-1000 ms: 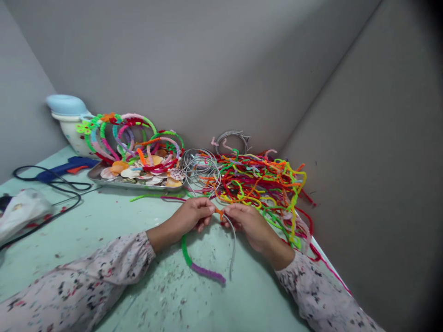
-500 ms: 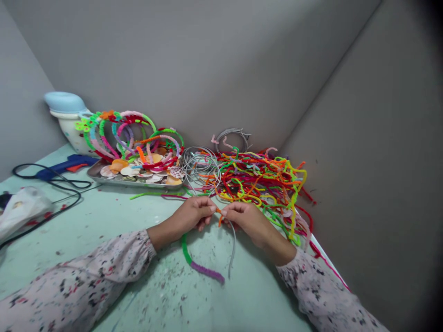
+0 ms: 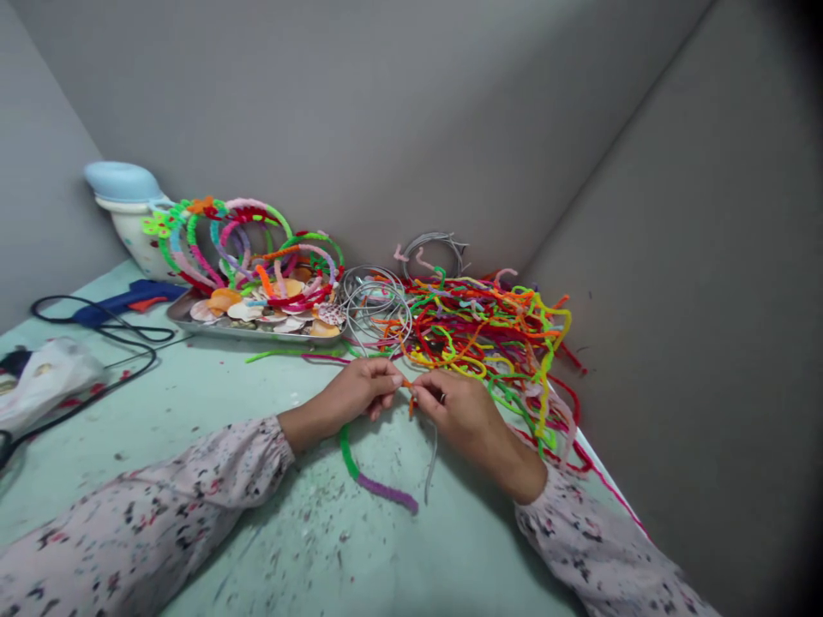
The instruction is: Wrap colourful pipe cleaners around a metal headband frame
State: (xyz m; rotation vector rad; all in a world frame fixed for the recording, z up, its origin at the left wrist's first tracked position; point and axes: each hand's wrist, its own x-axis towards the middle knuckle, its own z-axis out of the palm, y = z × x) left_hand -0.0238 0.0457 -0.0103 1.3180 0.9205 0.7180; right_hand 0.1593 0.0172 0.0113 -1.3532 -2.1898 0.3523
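Note:
Just above the pale green tabletop, my left hand (image 3: 369, 386) pinches a curved wire whose wrapped part hangs below it, green near the hand and purple (image 3: 387, 493) at the tip. My right hand (image 3: 456, 403) comes close from the other side, fingers closed on an orange pipe cleaner (image 3: 410, 403). The orange piece sits on the wire between both sets of fingertips, with a short end pointing down. Past my right fingers, the bare grey wire end (image 3: 430, 467) dangles. My fingers partly cover where the pipe cleaner meets the wire.
Loose pipe cleaners (image 3: 489, 334) are heaped at the right, beside coiled grey wire (image 3: 376, 300). A metal tray (image 3: 263, 337) holds shells and wrapped hoops (image 3: 248, 231). Left of it lie a blue glue gun (image 3: 116, 304), its black cord and a white plastic bag (image 3: 57, 377).
The fingers of my right hand have shifted and curled around the orange pipe cleaner, and its hanging end looks shorter. My left hand keeps its pinch. The view has tilted slightly.

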